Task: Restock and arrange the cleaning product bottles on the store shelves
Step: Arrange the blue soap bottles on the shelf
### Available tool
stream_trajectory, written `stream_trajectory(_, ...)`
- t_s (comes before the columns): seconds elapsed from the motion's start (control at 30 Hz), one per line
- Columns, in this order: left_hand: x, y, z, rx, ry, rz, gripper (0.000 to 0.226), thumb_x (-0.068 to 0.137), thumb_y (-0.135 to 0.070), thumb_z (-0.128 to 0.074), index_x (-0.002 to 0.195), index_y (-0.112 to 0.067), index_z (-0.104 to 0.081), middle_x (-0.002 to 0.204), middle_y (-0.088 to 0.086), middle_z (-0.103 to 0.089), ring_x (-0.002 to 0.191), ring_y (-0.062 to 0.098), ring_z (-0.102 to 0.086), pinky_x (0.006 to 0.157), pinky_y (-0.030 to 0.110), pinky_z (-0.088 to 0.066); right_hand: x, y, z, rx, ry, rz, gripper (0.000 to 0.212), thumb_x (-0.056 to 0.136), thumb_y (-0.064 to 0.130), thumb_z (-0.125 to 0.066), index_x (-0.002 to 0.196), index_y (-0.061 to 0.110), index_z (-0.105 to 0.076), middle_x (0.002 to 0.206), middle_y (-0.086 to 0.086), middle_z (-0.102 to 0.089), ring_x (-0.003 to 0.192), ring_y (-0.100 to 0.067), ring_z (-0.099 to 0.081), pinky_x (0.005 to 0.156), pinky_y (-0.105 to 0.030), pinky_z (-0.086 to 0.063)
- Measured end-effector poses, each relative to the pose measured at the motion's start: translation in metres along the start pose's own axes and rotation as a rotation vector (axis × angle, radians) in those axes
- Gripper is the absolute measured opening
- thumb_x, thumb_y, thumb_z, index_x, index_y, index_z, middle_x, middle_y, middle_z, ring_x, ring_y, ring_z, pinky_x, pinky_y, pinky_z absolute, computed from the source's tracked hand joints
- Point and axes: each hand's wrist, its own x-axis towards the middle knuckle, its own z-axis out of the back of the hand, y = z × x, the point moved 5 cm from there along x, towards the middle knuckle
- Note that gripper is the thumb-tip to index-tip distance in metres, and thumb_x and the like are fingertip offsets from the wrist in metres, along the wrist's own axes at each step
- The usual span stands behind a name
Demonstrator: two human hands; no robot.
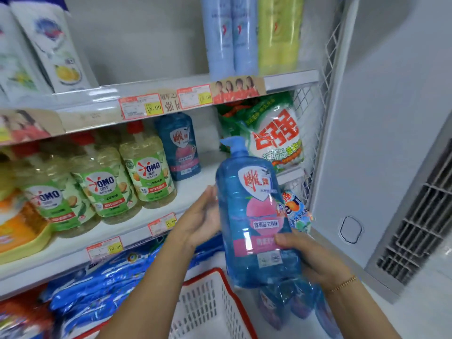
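In front of the middle shelf [195,189], I hold the blue pump bottle [254,216] upright above the basket [208,302], label outward. It likely goes in the gap beside the matching bottle [179,145]. Right hand [310,255] grips the lower half, thumb across the label. Left hand [200,216] lies flat with straight fingers, steadying the side.

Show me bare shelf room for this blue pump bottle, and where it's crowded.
Middle shelf: bare board between the shelved blue bottle and the green detergent bag, behind the held bottle. Top shelf: bare stretch between the white pouches and the blue cans. Crowded: the OMO bottles, packed side by side on the left.
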Motion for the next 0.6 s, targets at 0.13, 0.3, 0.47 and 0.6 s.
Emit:
stream_trajectory(0.13, -0.019, -0.042, -0.028, 0.077, 0.128, -0.142, 0.051, 0.087, -0.021, -0.069, 0.130, 0.003, -0.055, 0.136, 0.019, -0.054, 0.130, 0.025, -0.049, 0.110, 0.040, -0.036, 0.001, 0.024, -0.016, -0.064, 0.234, 0.009, 0.061, 0.037, 0.033, -0.096, 0.093, 0.017, -0.077, 0.090, -0.006, -0.075, 0.080, -0.018, -0.072, 0.072, -0.031, -0.057)
stream_trajectory(0.3, -0.060, -0.093, -0.074, 0.254, 0.355, -0.345, 0.045, 0.094, -0.001, -0.046, 0.138, 0.009, -0.041, 0.139, 0.022, -0.050, 0.132, 0.026, -0.045, 0.112, 0.036, -0.031, 0.019, 0.046, -0.028, -0.243, 0.417, 0.037, 0.079, 0.041, 0.020, -0.095, 0.116, 0.020, -0.068, 0.107, -0.005, -0.070, 0.106, -0.029, -0.060, 0.100, -0.057, -0.041)
stream_trajectory(0.47, -0.085, -0.118, -0.134, 0.779, 0.297, -0.390, 0.082, 0.053, -0.017, -0.088, 0.129, -0.027, -0.058, 0.121, -0.004, -0.067, 0.108, 0.012, -0.065, 0.086, 0.029, -0.053, 0.042, 0.049, -0.032, -0.253, 0.281, 0.035, 0.080, 0.062, -0.015, -0.062, 0.138, 0.002, -0.044, 0.125, -0.044, -0.046, 0.115, -0.052, -0.048, 0.098, -0.070, -0.031)
stream_trajectory(0.6, -0.089, -0.127, -0.143, 1.142, 0.126, -0.391, 0.119, 0.055, -0.020, -0.087, 0.151, -0.035, -0.020, 0.150, -0.014, -0.039, 0.136, 0.012, -0.043, 0.111, 0.048, -0.036, 0.050, 0.043, -0.056, -0.133, 0.262, 0.063, 0.050, 0.090, 0.009, -0.062, 0.137, 0.005, -0.047, 0.141, -0.024, -0.046, 0.128, -0.043, -0.045, 0.105, -0.059, -0.037)
